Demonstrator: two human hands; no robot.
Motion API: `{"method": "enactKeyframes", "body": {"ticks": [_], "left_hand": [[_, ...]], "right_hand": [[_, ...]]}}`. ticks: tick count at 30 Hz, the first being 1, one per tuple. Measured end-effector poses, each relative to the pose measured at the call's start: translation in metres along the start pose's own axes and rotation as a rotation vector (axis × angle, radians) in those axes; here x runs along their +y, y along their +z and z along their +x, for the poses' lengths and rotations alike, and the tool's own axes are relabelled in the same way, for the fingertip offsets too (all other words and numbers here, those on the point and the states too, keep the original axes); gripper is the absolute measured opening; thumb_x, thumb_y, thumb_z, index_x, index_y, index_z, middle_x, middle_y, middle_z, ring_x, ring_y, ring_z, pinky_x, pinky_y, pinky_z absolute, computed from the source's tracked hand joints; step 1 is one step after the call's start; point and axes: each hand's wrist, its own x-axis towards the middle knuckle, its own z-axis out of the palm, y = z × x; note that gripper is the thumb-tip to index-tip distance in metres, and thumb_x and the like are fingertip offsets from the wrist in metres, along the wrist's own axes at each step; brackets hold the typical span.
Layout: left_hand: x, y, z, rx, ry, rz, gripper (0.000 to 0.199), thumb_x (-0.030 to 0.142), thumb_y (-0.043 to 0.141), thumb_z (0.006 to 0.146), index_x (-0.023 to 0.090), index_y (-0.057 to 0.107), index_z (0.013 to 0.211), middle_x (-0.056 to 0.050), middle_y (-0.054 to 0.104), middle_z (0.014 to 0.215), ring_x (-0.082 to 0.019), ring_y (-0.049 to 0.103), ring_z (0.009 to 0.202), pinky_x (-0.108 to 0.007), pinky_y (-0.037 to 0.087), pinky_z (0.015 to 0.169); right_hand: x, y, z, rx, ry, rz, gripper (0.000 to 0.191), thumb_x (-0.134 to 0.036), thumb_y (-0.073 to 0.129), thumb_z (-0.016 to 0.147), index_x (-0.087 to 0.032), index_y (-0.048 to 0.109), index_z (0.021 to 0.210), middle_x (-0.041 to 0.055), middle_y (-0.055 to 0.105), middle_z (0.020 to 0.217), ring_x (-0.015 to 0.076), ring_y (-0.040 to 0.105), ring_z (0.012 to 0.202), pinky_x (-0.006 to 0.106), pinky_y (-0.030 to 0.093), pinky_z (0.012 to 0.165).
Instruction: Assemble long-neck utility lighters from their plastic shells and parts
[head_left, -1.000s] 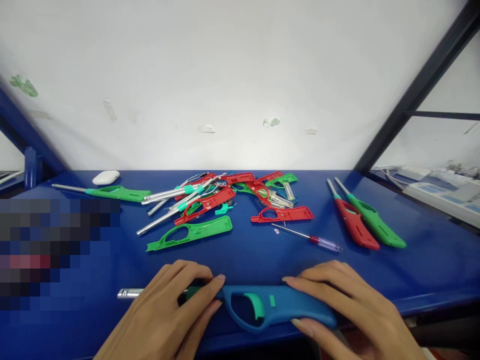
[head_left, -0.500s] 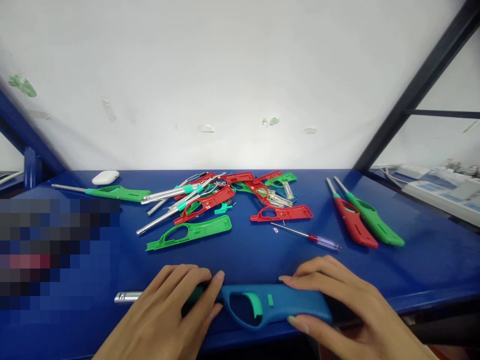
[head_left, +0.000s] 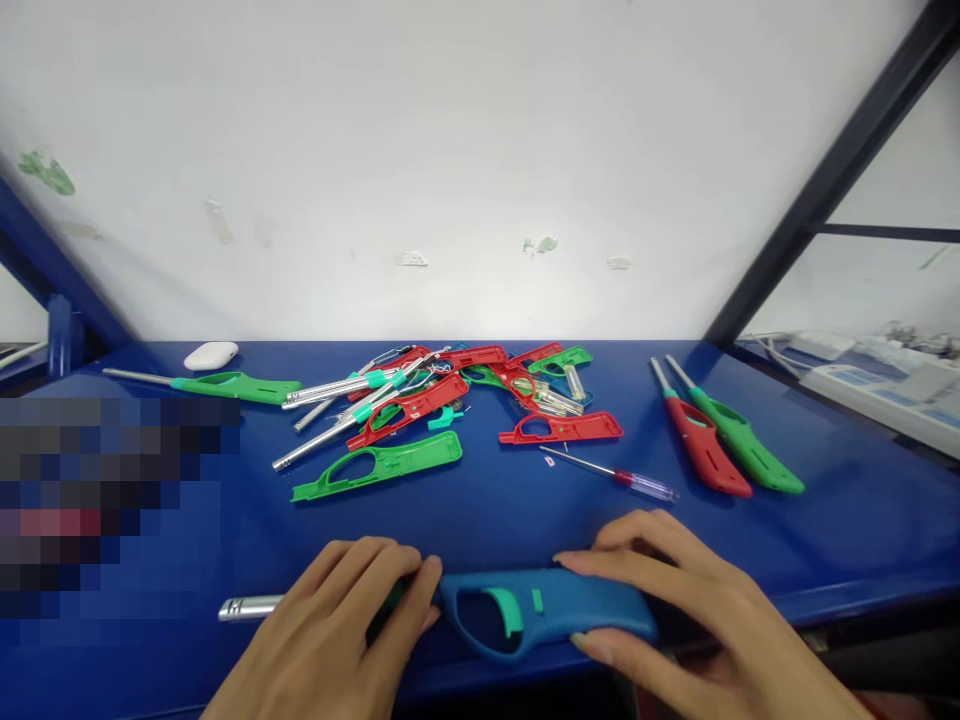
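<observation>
A blue gas lighter [head_left: 577,605] with a teal trigger lies crosswise at the table's front edge, its metal tube pointing left. My left hand [head_left: 337,620] is closed over the neck and tube, so that stretch is mostly hidden. My right hand [head_left: 675,610] pinches the handle's right end, fingers along the top and thumb along the lower side. Beyond the hands lie a green half-shell [head_left: 382,468], a red half-shell [head_left: 562,428] and a screwdriver [head_left: 619,475] with a clear handle.
A pile of red and green shells, metal tubes [head_left: 322,450] and clear fuel tanks [head_left: 555,398] spreads across the middle back. Whole lighters, red [head_left: 705,450] and green [head_left: 750,440], lie right; another green lighter [head_left: 247,387] and a white case [head_left: 211,355] lie left. A power strip [head_left: 885,395] stands far right.
The blue lighter has shifted slightly left with both hands on it. My left index finger has drawn down closer to the neck. The parts on the table stay in place.
</observation>
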Motion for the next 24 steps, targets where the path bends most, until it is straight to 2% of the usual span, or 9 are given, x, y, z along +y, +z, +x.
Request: {"method": "enactKeyframes", "body": {"ticks": [4,6,8,11,14,17,19,22,24], "left_hand": [[0.0,-0.011,0.02,0.074,0.009,0.004,0.038,0.011,0.038,0.11,0.024,0.068,0.129,-0.001,0.075,0.113,-0.021,0.068,0.105,-0.035,0.047,0.097],[0.001,-0.017,0.031,0.052,0.051,-0.004,0.035,0.014,0.039,0.111,0.022,0.07,0.125,-0.001,0.075,0.104,-0.018,0.071,0.094,-0.03,0.054,0.086],[0.001,-0.021,0.037,0.059,0.057,-0.008,0.035,0.016,0.038,0.112,0.021,0.071,0.121,-0.002,0.075,0.097,-0.016,0.072,0.085,-0.027,0.058,0.078],[-0.004,-0.024,0.035,0.043,0.019,0.033,0.035,0.031,0.039,0.115,0.025,0.068,0.133,-0.002,0.078,0.105,-0.019,0.075,0.093,-0.028,0.062,0.08],[-0.013,-0.027,0.028,0.042,-0.043,0.132,0.048,0.048,0.04,0.114,0.026,0.056,0.152,-0.005,0.078,0.124,-0.025,0.075,0.11,-0.035,0.064,0.087],[-0.022,-0.03,0.026,0.016,0.012,0.093,0.035,0.034,0.041,0.114,0.027,0.067,0.137,-0.001,0.079,0.115,-0.02,0.077,0.1,-0.031,0.061,0.086],[-0.023,-0.029,0.026,0.023,0.023,0.038,0.038,0.023,0.035,0.115,0.028,0.071,0.126,0.0,0.079,0.107,-0.016,0.076,0.091,-0.027,0.058,0.082],[-0.021,-0.023,0.023,0.068,0.004,-0.014,0.049,0.015,0.024,0.113,0.027,0.067,0.134,-0.001,0.078,0.11,-0.015,0.075,0.095,-0.026,0.057,0.086],[-0.019,-0.019,0.016,0.053,0.029,-0.051,0.051,0.012,0.025,0.111,0.027,0.063,0.14,-0.002,0.078,0.115,-0.014,0.075,0.1,-0.024,0.057,0.09]], "right_hand": [[-0.009,-0.001,0.009,-0.071,-0.027,-0.084,0.044,-0.036,0.086,0.088,-0.045,0.073,0.13,-0.0023,0.074,0.123,0.0198,0.076,0.11,0.024,0.064,0.094],[-0.017,0.001,0.017,-0.126,-0.043,-0.117,0.05,-0.033,0.09,0.082,-0.042,0.074,0.129,-0.0016,0.075,0.123,0.0232,0.076,0.11,0.031,0.065,0.096],[-0.024,0.004,0.024,-0.162,-0.043,-0.123,0.046,-0.027,0.091,0.081,-0.037,0.075,0.123,-0.0007,0.076,0.119,0.024,0.076,0.108,0.033,0.065,0.095],[-0.028,0.009,0.03,-0.154,-0.04,-0.083,0.041,-0.019,0.089,0.082,-0.032,0.074,0.118,-0.0005,0.077,0.118,0.0222,0.076,0.109,0.028,0.064,0.094],[-0.025,0.011,0.031,-0.108,-0.05,-0.025,0.037,-0.023,0.088,0.085,-0.032,0.073,0.117,-0.0007,0.078,0.121,0.0211,0.076,0.111,0.024,0.063,0.094],[-0.022,0.012,0.031,-0.066,-0.055,0.01,0.033,-0.029,0.087,0.087,-0.033,0.073,0.117,-0.0026,0.08,0.117,0.0194,0.078,0.108,0.023,0.062,0.097],[-0.021,0.012,0.03,-0.037,-0.067,0.013,0.033,-0.034,0.087,0.088,-0.034,0.074,0.119,-0.0038,0.081,0.116,0.0188,0.079,0.107,0.022,0.061,0.098],[-0.021,0.011,0.028,0.0,-0.111,0.011,0.034,-0.045,0.084,0.09,-0.035,0.076,0.121,-0.004,0.083,0.116,0.0187,0.081,0.105,0.019,0.062,0.094],[-0.02,0.01,0.026,0.035,-0.127,0.003,0.034,-0.053,0.083,0.09,-0.038,0.079,0.12,-0.0043,0.084,0.114,0.0188,0.082,0.103,0.018,0.062,0.092]]}}
